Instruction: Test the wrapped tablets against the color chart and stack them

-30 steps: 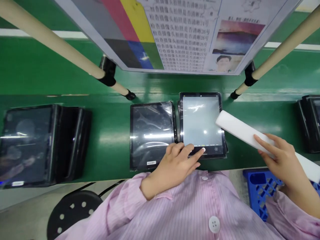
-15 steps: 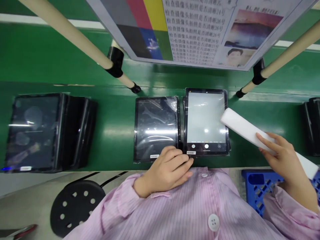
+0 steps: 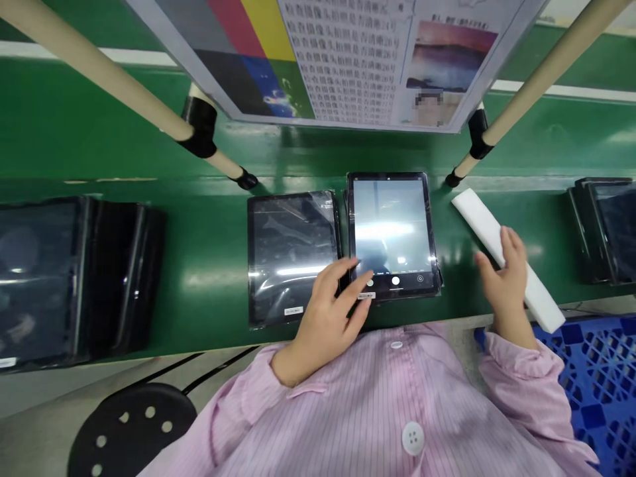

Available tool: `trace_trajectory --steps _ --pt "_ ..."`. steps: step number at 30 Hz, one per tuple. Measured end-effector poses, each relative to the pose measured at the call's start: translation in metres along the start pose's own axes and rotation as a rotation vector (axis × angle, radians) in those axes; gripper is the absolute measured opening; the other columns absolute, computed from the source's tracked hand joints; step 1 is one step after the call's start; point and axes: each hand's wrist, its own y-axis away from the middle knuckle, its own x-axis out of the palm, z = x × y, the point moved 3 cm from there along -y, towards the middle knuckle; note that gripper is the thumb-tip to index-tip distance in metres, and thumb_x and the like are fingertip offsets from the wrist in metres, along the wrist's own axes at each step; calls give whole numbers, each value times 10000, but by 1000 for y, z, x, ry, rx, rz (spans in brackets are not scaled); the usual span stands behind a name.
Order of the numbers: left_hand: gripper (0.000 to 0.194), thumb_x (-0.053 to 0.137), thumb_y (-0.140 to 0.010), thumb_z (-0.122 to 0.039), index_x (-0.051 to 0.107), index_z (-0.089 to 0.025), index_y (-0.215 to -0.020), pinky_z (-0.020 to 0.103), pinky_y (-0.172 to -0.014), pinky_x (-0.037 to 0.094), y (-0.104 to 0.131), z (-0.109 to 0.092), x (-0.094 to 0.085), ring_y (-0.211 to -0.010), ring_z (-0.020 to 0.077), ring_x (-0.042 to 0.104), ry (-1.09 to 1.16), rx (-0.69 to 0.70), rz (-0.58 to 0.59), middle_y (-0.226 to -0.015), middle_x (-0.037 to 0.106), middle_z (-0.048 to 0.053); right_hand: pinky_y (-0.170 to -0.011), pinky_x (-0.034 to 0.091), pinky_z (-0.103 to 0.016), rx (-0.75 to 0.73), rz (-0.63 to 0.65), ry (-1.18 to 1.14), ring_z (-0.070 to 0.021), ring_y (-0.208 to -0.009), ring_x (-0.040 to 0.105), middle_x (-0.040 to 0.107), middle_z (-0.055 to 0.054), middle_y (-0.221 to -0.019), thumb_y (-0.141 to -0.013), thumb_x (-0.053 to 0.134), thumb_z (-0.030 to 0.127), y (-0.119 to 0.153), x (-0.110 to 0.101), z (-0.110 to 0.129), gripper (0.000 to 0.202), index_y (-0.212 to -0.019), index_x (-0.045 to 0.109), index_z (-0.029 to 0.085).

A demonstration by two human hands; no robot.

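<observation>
A tablet with a lit screen (image 3: 390, 225) lies on the green bench, with what looks like a camera view showing. Beside it on the left is a dark tablet (image 3: 293, 245) in clear film. My left hand (image 3: 338, 305) is over the lower left corner of the lit tablet, its fingers apart and holding nothing. To the right, a long white block (image 3: 481, 222) lies slanted across the bench's front edge. My right hand (image 3: 507, 278) is just left of the block with thumb and fingers spread; whether it touches the block is unclear.
Dark tablets are stacked at the left (image 3: 37, 278) and the right (image 3: 619, 222). A printed chart (image 3: 348, 66) hangs behind on beige poles (image 3: 119, 83). Below the bench are a black stool (image 3: 132, 424) and blue plastic grating (image 3: 596, 371).
My right hand has let go of the white block, which now lies steeper on the bench. My left hand has opened and moved up onto the lit tablet's corner. The view has shifted right.
</observation>
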Motion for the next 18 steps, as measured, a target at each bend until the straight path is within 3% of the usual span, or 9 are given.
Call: trace_trajectory --steps 3,5,9,12,18 --pt "668 551 -1085 -377 331 -275 -1708 614 -1258 439 5 7 11 -1651 373 337 83 -277 116 -1804 278 182 -1333 347 -573 132 367 -528 -302 -1626 405 383 -85 -1766 -883 758 510 19 36 47 940 -1712 355 325" --pt "749 530 -1090 -469 224 -273 -1745 608 -1301 385 8 10 16 -1675 348 293 201 -423 170 -1824 241 170 -1356 316 -542 199 524 -673 -273 -1656 342 326 -31 -1786 -841 799 469 28 51 69 1016 -1726 312 354" --pt "789 546 -1070 -552 234 -285 -1743 582 -1345 308 8 11 21 -1670 315 312 399 -555 184 -1810 300 144 -1388 223 -529 212 514 -663 -278 -1669 307 337 -39 -1776 -761 857 448 29 58 82 1120 -1731 314 307" --pt "761 564 -1058 -540 296 -281 -1722 583 -1359 264 5 11 23 -1669 310 315 468 -582 137 -1801 326 137 -1387 231 -526 239 500 -696 -299 -1664 311 322 -78 -1779 -732 890 481 25 58 83 1178 -1733 311 258" --pt "720 569 -1054 -521 356 -277 -1697 581 -1381 170 0 1 21 -1697 302 224 601 -593 141 -1820 277 115 -1383 256 -553 323 449 -711 -304 -1659 324 384 -74 -1747 -823 778 704 16 49 94 951 -1625 514 267"
